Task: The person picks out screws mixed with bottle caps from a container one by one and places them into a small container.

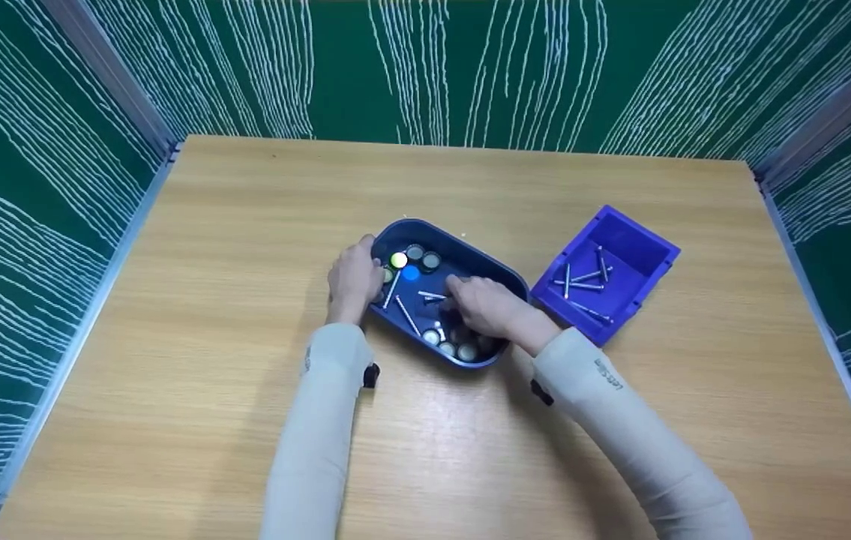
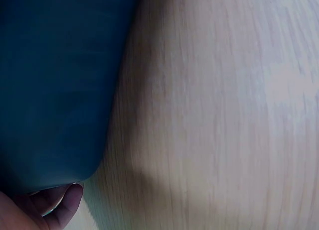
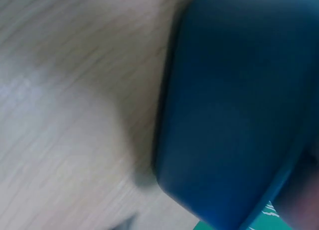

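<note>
A dark blue oval tub [image 1: 470,253] stands mid-table, set at an angle. My left hand [image 1: 354,279] grips its left end; in the left wrist view the fingers [image 2: 70,205] curl at the end of the tub. Inside the tub, my right hand [image 1: 489,306] reaches down with bent fingers, right beside short screws [image 1: 431,297]. I cannot tell whether they pinch one. Longer screws [image 1: 408,315] lie to the left of that hand. Round metal caps [image 1: 431,261] are grouped at both ends, with a blue disc [image 1: 410,273] among those at the far left.
Against the tub's right end, or close by it, stands a purple bin [image 1: 639,244] with several screws [image 1: 582,285] lying in it. Both rest on a wooden table [image 1: 208,262]. Green walls [image 1: 455,75] with white streaks enclose the table's back and sides.
</note>
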Available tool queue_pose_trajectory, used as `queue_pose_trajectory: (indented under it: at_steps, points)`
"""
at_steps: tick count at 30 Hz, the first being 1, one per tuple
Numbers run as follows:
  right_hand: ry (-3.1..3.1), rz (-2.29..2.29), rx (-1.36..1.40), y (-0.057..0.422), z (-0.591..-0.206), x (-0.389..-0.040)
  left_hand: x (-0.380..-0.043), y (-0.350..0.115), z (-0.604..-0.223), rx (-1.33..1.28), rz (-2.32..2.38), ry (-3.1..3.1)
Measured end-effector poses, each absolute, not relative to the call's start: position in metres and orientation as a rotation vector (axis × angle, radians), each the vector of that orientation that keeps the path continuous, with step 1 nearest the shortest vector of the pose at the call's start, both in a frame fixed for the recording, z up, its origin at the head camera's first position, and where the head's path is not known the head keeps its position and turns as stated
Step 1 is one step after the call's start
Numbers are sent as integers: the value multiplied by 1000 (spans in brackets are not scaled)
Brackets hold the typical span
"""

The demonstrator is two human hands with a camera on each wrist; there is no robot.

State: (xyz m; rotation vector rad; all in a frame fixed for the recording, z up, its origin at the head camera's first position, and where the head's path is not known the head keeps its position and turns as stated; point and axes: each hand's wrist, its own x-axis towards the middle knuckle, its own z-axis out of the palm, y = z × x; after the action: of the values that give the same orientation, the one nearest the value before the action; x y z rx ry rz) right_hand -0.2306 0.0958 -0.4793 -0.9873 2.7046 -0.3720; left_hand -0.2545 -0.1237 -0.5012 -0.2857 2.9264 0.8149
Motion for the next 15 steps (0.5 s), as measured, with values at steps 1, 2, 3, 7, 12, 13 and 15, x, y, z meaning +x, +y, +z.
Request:
queue_pose_trajectory:
  at_steps: [1, 2, 3, 7, 12, 13, 15]
  points:
    - [2698, -400, -968, 97, -477, -231, -254, -124, -501, -288, 818, 2928]
    - [2691, -427, -949, 98, -475, -231, -254, -124, -501, -289, 821, 2933]
    - [2685, -460, -939, 99, -473, -231, -254, -124, -501, -290, 825, 2932]
    - [2685, -570, -927, 103, -464, -232, -254, -125, -501, -294, 836, 2928]
    - [2705, -697, -975, 113, -456, -234, -255, -124, -501, -300, 826, 2927]
    - [2710, -720, -980, 116, -454, -235, -255, -124, -502, -301, 824, 2925]
    - [2719, -757, -977, 121, -451, -236, -255, -124, -502, -303, 822, 2925]
